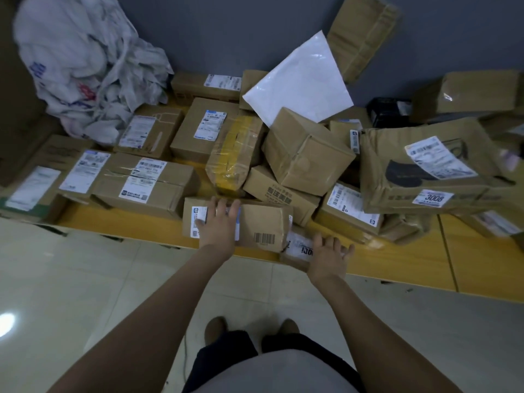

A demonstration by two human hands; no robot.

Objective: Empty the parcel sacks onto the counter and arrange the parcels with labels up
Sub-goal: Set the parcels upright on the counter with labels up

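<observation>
Many brown cardboard parcels cover the yellow counter (397, 268). My left hand (219, 226) lies flat, fingers spread, on the label of a long brown parcel (263, 222) at the counter's front edge. My right hand (330, 255) rests open on a small parcel (297, 246) with a white label that overhangs the edge. On the left, several boxes (144, 182) lie label up in rows. In the middle, a tilted box (306, 151) and a yellow-taped parcel (235, 154) sit in a loose heap. A crumpled white parcel sack (85, 66) lies at the back left.
A white plastic mailer (300, 80) leans on the grey wall behind the heap. A large crushed carton (425, 165) with two labels sits at right, and a black device (388, 112) stands behind it. Pale tiled floor (85, 293) lies below the counter, where my feet stand.
</observation>
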